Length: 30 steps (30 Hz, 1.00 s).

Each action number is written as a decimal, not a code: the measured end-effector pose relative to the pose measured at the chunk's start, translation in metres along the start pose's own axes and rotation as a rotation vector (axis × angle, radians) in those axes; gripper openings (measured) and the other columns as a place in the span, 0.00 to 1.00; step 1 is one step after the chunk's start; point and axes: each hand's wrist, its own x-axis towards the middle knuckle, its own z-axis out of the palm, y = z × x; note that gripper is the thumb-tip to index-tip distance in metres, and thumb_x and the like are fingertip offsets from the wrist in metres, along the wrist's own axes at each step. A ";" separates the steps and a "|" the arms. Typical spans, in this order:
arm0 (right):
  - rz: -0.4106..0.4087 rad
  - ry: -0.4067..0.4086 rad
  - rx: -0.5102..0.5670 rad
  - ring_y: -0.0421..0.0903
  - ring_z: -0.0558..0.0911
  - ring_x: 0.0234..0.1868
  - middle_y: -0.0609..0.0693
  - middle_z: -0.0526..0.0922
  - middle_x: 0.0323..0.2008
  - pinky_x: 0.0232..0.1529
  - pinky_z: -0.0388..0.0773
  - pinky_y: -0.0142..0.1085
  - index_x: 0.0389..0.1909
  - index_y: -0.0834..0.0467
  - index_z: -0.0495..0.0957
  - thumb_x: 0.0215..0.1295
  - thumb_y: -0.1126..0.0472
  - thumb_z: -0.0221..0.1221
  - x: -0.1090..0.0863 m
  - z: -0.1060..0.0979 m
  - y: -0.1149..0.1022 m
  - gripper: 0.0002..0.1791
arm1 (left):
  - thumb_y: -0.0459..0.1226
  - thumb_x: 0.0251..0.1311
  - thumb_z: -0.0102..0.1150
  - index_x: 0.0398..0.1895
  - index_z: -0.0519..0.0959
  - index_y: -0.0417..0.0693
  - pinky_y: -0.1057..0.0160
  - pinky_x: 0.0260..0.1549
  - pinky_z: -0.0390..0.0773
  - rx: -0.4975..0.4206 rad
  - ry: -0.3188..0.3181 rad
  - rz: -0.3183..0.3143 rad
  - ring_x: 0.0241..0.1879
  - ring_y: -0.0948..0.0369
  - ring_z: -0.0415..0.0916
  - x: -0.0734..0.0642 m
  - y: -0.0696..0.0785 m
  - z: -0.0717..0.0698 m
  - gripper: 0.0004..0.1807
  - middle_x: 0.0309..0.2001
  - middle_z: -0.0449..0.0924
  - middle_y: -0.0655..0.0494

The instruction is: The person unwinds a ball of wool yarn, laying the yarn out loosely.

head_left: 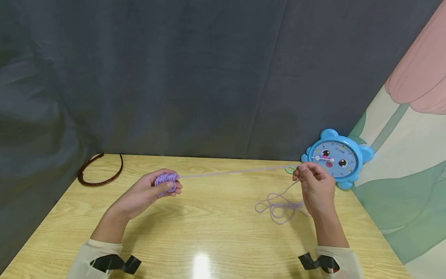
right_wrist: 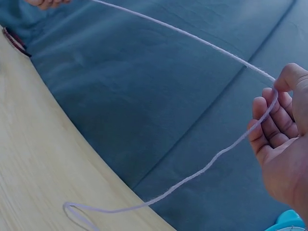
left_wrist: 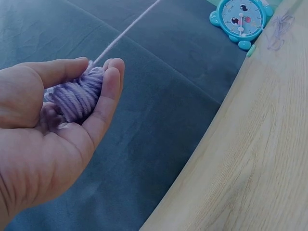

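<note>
The left hand (head_left: 144,192) grips a ball of purple yarn (head_left: 165,179); the right hand (head_left: 317,190) pinches its strand (head_left: 240,171), which spans between both hands. Loose loops (head_left: 293,205) lie on the surface (head_left: 209,217) beside the right hand, a blue clock (head_left: 335,157) beyond it.

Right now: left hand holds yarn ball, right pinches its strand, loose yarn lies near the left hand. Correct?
No: the head view shows the loose yarn near the right hand. The left hand holds the yarn ball, the right pinches its strand.

Yarn ball (head_left: 165,179) left of clock (head_left: 337,158)
</note>
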 end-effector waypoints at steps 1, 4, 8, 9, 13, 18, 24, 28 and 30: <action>-0.007 0.002 0.010 0.45 0.81 0.26 0.53 0.83 0.26 0.33 0.82 0.31 0.30 0.66 0.81 0.72 0.77 0.56 0.000 -0.001 0.000 0.10 | 0.35 0.77 0.54 0.66 0.64 0.27 0.64 0.56 0.83 -0.003 0.000 0.000 0.50 0.61 0.85 0.000 0.000 0.000 0.24 0.51 0.85 0.53; -0.020 0.005 0.041 0.45 0.80 0.26 0.53 0.83 0.26 0.33 0.82 0.31 0.31 0.67 0.81 0.72 0.77 0.55 0.001 -0.005 -0.002 0.10 | 0.35 0.77 0.54 0.65 0.66 0.30 0.64 0.56 0.83 -0.010 -0.001 0.002 0.50 0.61 0.85 -0.001 -0.001 -0.001 0.21 0.50 0.85 0.54; -0.039 0.009 0.070 0.45 0.80 0.27 0.54 0.83 0.26 0.33 0.81 0.31 0.32 0.67 0.81 0.72 0.77 0.55 0.004 -0.010 -0.007 0.10 | 0.34 0.77 0.53 0.64 0.66 0.30 0.64 0.55 0.84 -0.019 -0.003 0.010 0.50 0.61 0.85 -0.001 -0.002 -0.002 0.20 0.50 0.85 0.55; -0.044 0.013 0.077 0.45 0.80 0.27 0.54 0.82 0.27 0.33 0.81 0.31 0.31 0.68 0.81 0.72 0.77 0.55 0.004 -0.011 -0.008 0.10 | 0.34 0.77 0.53 0.64 0.66 0.29 0.64 0.55 0.84 -0.021 -0.003 0.011 0.50 0.61 0.85 -0.001 -0.002 -0.002 0.20 0.50 0.85 0.55; -0.056 0.044 0.107 0.45 0.81 0.26 0.55 0.81 0.26 0.32 0.82 0.31 0.31 0.69 0.81 0.72 0.78 0.54 0.007 -0.015 -0.014 0.11 | 0.34 0.77 0.53 0.65 0.64 0.25 0.64 0.55 0.84 -0.021 0.002 0.008 0.51 0.61 0.85 -0.001 -0.002 -0.003 0.23 0.50 0.85 0.55; -0.063 0.107 0.125 0.46 0.82 0.24 0.56 0.82 0.25 0.31 0.83 0.31 0.31 0.70 0.81 0.71 0.78 0.55 0.010 -0.022 -0.020 0.10 | 0.34 0.77 0.53 0.65 0.65 0.28 0.65 0.54 0.84 -0.019 0.009 0.001 0.50 0.61 0.85 -0.001 -0.002 -0.003 0.21 0.50 0.85 0.56; -0.086 0.190 0.191 0.48 0.80 0.23 0.58 0.81 0.24 0.28 0.83 0.32 0.31 0.72 0.80 0.71 0.79 0.55 0.012 -0.030 -0.029 0.08 | 0.34 0.78 0.52 0.65 0.65 0.27 0.66 0.53 0.84 -0.021 0.004 0.014 0.50 0.62 0.85 -0.003 -0.002 -0.006 0.21 0.50 0.86 0.57; -0.081 0.255 0.194 0.48 0.80 0.23 0.59 0.81 0.24 0.27 0.83 0.32 0.30 0.72 0.79 0.70 0.78 0.58 0.014 -0.036 -0.034 0.07 | 0.35 0.79 0.51 0.64 0.69 0.33 0.66 0.54 0.83 0.000 -0.011 0.013 0.52 0.63 0.85 -0.003 -0.001 -0.007 0.18 0.51 0.86 0.58; -0.080 0.279 0.188 0.48 0.80 0.24 0.59 0.81 0.24 0.27 0.83 0.32 0.32 0.73 0.79 0.69 0.77 0.59 0.015 -0.039 -0.036 0.05 | 0.36 0.79 0.50 0.63 0.71 0.36 0.66 0.54 0.83 0.010 -0.011 0.010 0.52 0.64 0.85 -0.003 -0.001 -0.007 0.17 0.52 0.87 0.58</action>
